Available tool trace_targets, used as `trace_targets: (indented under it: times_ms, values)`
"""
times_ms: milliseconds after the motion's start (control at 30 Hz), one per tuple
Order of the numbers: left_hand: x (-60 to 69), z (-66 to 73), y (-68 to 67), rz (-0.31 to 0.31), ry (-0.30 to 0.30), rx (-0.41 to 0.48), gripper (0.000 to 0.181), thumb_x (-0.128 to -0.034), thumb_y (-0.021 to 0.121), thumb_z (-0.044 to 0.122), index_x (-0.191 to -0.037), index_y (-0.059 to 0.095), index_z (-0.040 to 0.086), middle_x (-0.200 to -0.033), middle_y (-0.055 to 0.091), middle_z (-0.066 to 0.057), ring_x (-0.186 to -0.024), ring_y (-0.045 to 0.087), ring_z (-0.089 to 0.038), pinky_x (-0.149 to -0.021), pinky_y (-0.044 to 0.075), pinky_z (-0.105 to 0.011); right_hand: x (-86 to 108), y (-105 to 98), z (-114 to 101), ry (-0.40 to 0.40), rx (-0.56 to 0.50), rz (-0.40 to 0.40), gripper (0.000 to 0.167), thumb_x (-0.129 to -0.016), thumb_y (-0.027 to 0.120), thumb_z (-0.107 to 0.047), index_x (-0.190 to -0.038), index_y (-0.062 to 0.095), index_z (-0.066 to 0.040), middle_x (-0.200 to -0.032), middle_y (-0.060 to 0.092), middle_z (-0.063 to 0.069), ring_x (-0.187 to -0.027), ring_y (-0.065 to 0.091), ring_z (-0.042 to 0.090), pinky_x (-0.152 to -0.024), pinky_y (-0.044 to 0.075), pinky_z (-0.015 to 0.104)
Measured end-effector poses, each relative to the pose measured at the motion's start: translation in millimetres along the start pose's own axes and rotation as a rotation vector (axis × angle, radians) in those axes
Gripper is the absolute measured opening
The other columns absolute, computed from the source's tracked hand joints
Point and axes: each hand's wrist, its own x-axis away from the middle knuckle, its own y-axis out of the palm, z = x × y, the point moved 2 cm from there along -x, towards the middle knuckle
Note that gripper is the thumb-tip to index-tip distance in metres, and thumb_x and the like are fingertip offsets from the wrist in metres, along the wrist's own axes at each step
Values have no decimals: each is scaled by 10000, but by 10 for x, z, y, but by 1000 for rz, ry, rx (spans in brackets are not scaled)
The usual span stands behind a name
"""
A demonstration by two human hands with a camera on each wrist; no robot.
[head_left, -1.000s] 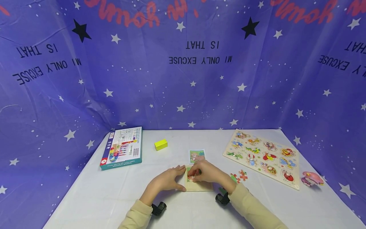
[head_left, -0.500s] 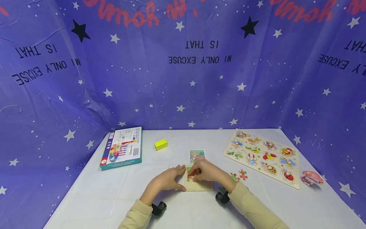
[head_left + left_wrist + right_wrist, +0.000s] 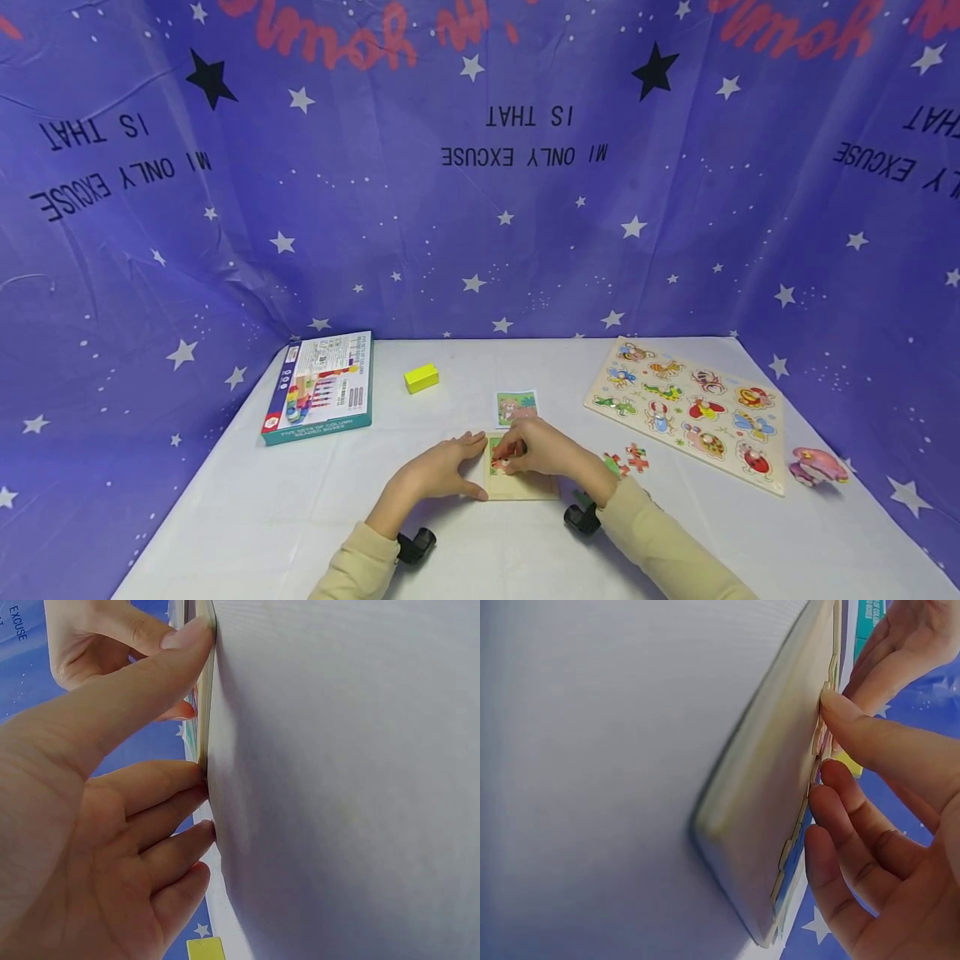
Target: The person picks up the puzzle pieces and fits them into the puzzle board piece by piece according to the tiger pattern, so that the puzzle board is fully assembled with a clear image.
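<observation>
A small wooden puzzle board (image 3: 528, 489) lies flat on the white table, a few jigsaw pieces (image 3: 497, 464) set along its left and far part. My left hand (image 3: 437, 468) rests against the board's left side, thumb near the front corner and fingers farther back, fairly straight. Over the board, my right hand (image 3: 551, 448) has its thumb and bent fingertips on a puzzle piece, pinching it at the board's surface; the hand partly hides this piece. In the right wrist view, the thumb touches a piece edge on the board (image 3: 769, 772). A picture card (image 3: 516, 406) lies just behind.
Loose jigsaw pieces (image 3: 637, 457) lie right of my right wrist. A large insect peg puzzle (image 3: 686, 412) sits at the back right, a pink toy (image 3: 819, 467) beside it. A yellow block (image 3: 422, 379) and a toy box (image 3: 322, 387) stand at the back left.
</observation>
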Motion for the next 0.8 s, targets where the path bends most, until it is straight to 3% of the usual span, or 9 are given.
trace_targets:
  times_ms: [333,800]
  values:
    - [-7,-16,6,-3,1,-12,888,-752,787,434,-1440,422,8,-1513,367,-117,-1396,305,-337,-1141,266,-480,62,2,4,-14,14,-5,246,-784,793,-79,-1027,767,-109,-820,657,-71,-703,544,3,-621,490,178]
    - [-6,-5,10,0,-7,-15,886,-749,788,437,-1437,428,11,-1512,367,-116,-1395,306,-339,-1141,263,-481,296,-103,44,-10,18,69,225,-840,754,-124,-1064,737,-128,-916,671,-59,-769,571,96,-670,510,231]
